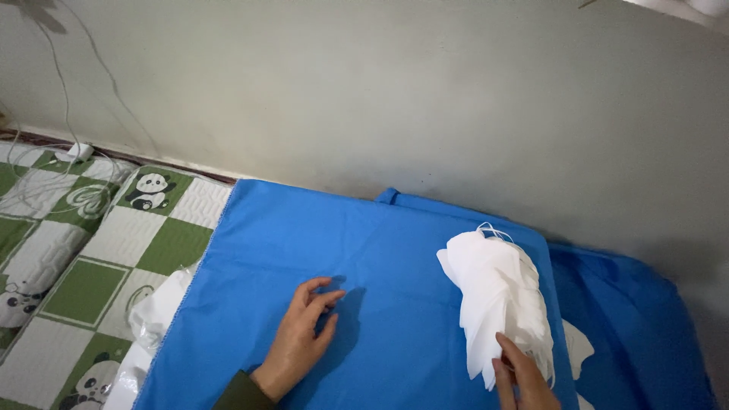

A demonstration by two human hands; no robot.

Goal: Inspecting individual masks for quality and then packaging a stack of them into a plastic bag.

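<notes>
A blue cloth-covered surface (304, 243) lies in front of me against the wall. On its right side rests a stack of white folded face masks (497, 296) with thin ear loops showing at the top. My right hand (520, 380) pinches the near end of that stack at the bottom edge of the view. My left hand (300, 338) rests flat on the blue cloth, fingers slightly spread and empty, about a hand's width left of the masks.
A green and white checked mat with panda pictures (114, 250) lies to the left. White plastic (156, 315) sticks out under the blue cloth's left edge. A white charger and cable (76, 152) sit by the grey wall (395, 91). More blue cloth (638, 319) lies at right.
</notes>
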